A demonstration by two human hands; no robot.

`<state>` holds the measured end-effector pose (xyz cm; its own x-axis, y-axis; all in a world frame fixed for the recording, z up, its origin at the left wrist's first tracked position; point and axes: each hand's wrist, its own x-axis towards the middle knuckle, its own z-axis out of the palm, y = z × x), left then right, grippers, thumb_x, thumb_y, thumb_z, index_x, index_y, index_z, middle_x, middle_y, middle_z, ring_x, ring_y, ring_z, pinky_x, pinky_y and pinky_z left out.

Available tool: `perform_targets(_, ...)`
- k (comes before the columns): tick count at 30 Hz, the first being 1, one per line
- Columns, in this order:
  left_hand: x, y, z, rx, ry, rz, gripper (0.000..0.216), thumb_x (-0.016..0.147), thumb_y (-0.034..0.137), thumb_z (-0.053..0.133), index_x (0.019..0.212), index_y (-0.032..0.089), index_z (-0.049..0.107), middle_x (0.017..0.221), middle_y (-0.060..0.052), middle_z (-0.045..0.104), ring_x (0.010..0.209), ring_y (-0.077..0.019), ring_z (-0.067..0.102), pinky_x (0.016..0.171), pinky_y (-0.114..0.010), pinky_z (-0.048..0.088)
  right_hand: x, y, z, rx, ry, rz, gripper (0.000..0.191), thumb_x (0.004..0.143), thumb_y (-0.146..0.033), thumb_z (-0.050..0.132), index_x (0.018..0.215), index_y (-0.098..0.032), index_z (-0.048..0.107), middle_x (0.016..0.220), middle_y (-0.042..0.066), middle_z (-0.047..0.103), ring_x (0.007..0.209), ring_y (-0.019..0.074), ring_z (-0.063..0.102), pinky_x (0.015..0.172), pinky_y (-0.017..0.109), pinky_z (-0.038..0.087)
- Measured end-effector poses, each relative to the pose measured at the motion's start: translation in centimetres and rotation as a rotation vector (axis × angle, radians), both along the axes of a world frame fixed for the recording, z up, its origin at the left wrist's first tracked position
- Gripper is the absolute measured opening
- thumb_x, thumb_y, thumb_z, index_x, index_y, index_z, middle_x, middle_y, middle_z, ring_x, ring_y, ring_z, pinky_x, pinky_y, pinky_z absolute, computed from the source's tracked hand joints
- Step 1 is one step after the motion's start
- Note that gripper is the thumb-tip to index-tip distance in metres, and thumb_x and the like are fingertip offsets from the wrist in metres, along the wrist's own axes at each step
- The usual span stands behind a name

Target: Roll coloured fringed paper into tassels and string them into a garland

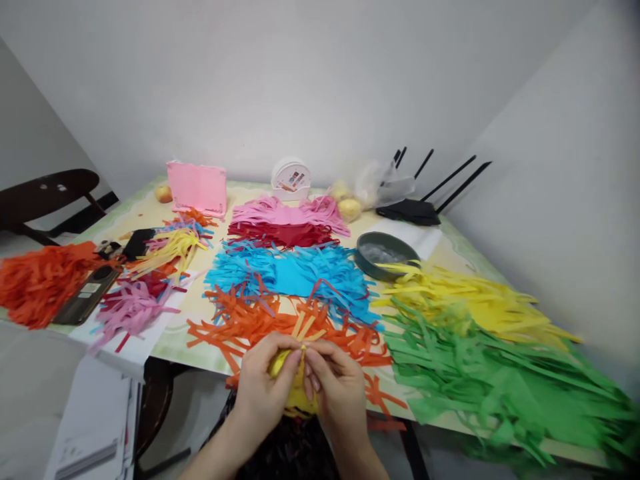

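At the table's front edge my left hand [265,377] and my right hand [337,383] meet, fingertips pinched together on a piece of yellow fringed paper [295,387]. Its yellow body hangs below my fingers, and a few pale orange-yellow strips stick up above them. My fingers hide the exact spot being gripped. Just beyond my hands lies a pile of orange fringed paper [280,327]. Behind it are blue fringed paper [295,273], a dark red layer [285,235] and pink fringed paper [280,213].
Yellow fringe [465,300] and green fringe [520,380] spread over the right side, near a dark green bowl [385,257]. A black router [410,212] and a pink stand [197,187] are at the back. Orange fringe [45,280] hangs off the left, by a dark chair [45,193].
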<state>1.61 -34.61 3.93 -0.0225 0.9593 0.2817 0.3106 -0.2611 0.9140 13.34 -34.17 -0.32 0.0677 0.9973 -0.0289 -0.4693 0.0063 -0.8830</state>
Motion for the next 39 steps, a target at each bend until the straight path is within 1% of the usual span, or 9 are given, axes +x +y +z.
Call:
perform_targets(3, 0.0, -0.2, -0.3, 0.044, 0.026, -0.004, 0.010, 0.085, 0.019, 0.057, 0.080, 0.019, 0.066, 0.074, -0.003, 0.069, 0.069, -0.0147, 0.064, 0.066, -0.022, 0.048, 0.4, 0.0, 0.2, 0.001, -0.058, 0.038, 0.013, 0.077, -0.032, 0.073, 0.075, -0.019, 0.070, 0.050, -0.005, 0.053, 0.034, 0.0059, 0.044, 0.032, 0.016, 0.038)
perform_targets(10, 0.0, -0.1, -0.3, -0.059, -0.158, 0.016, 0.009, 0.083, 0.021, 0.062, 0.078, 0.017, 0.067, 0.072, -0.002, 0.071, 0.068, -0.0149, 0.067, 0.065, -0.021, 0.052, 0.6, 0.3, 1.0, 0.034, -0.207, -0.018, 0.014, 0.077, -0.034, 0.073, 0.077, -0.020, 0.070, 0.058, -0.001, 0.062, 0.034, 0.0070, 0.048, 0.032, 0.017, 0.039)
perform_targets(16, -0.2, -0.2, -0.2, -0.036, -0.159, 0.066, 0.006, 0.080, 0.017, 0.064, 0.076, 0.018, 0.067, 0.069, -0.001, 0.072, 0.065, -0.0144, 0.069, 0.062, -0.020, 0.053, 1.8, 1.0, 2.5, 0.036, -0.303, 0.192, 0.018, 0.074, -0.035, 0.074, 0.084, -0.020, 0.072, 0.058, -0.001, 0.063, 0.031, 0.0062, 0.047, 0.030, 0.016, 0.035)
perform_targets(18, -0.1, -0.3, -0.2, -0.054, -0.171, 0.040, 0.005, 0.081, 0.017, 0.064, 0.076, 0.018, 0.067, 0.069, -0.001, 0.073, 0.065, -0.0149, 0.071, 0.062, -0.020, 0.054, 2.4, 1.2, 2.9, 0.039, -0.316, 0.221, 0.020, 0.075, -0.036, 0.074, 0.086, -0.020, 0.072, 0.056, -0.002, 0.061, 0.032, 0.0063, 0.047, 0.032, 0.016, 0.036)
perform_targets(22, 0.0, -0.2, -0.6, -0.148, -0.308, -0.064, 0.003, 0.083, 0.021, 0.063, 0.084, 0.018, 0.062, 0.072, -0.003, 0.074, 0.063, -0.0159, 0.072, 0.061, -0.021, 0.056, 3.1, 1.4, 3.2, 0.024, -0.375, 0.250, 0.023, 0.076, -0.039, 0.072, 0.079, -0.017, 0.069, 0.053, -0.002, 0.060, 0.033, 0.0076, 0.049, 0.033, 0.017, 0.037)
perform_targets(26, 0.0, -0.1, -1.3, -0.148, -0.358, -0.098, 0.016, 0.078, 0.022, 0.069, 0.092, 0.017, 0.062, 0.083, -0.004, 0.075, 0.069, -0.0163, 0.073, 0.067, -0.022, 0.057, 3.5, 1.4, 3.3, 0.008, -0.463, 0.290, 0.022, 0.077, -0.038, 0.071, 0.079, -0.016, 0.067, 0.054, -0.002, 0.060, 0.035, 0.0070, 0.049, 0.035, 0.016, 0.037)
perform_targets(32, 0.1, -0.3, -1.9, -0.189, -0.356, -0.057, 0.010, 0.079, 0.023, 0.069, 0.078, 0.017, 0.062, 0.068, -0.001, 0.071, 0.064, -0.0151, 0.072, 0.061, -0.019, 0.055, 4.3, 1.6, 4.1, 0.029, -0.536, 0.415, 0.022, 0.083, -0.039, 0.064, 0.080, -0.017, 0.064, 0.062, -0.002, 0.061, 0.035, 0.0073, 0.051, 0.036, 0.017, 0.038)
perform_targets(35, 0.0, -0.5, -2.0, -0.191, -0.339, -0.066, 0.009, 0.080, 0.025, 0.068, 0.081, 0.017, 0.065, 0.072, -0.002, 0.072, 0.067, -0.0160, 0.072, 0.063, -0.021, 0.056, 4.5, 1.6, 4.5, 0.108, -0.633, 0.429, 0.021, 0.089, -0.037, 0.058, 0.082, -0.018, 0.065, 0.067, 0.000, 0.063, 0.038, 0.0080, 0.052, 0.038, 0.019, 0.040)
perform_targets(39, 0.1, -0.3, -2.1, -0.162, -0.357, -0.058, 0.013, 0.076, 0.024, 0.073, 0.086, 0.017, 0.068, 0.082, -0.004, 0.072, 0.077, -0.0165, 0.070, 0.069, -0.023, 0.056, 4.2, 1.6, 4.9, 0.381, -0.925, 0.279, 0.016, 0.091, -0.024, 0.054, 0.080, -0.019, 0.064, 0.072, 0.001, 0.063, 0.059, 0.0126, 0.059, 0.053, 0.022, 0.044)
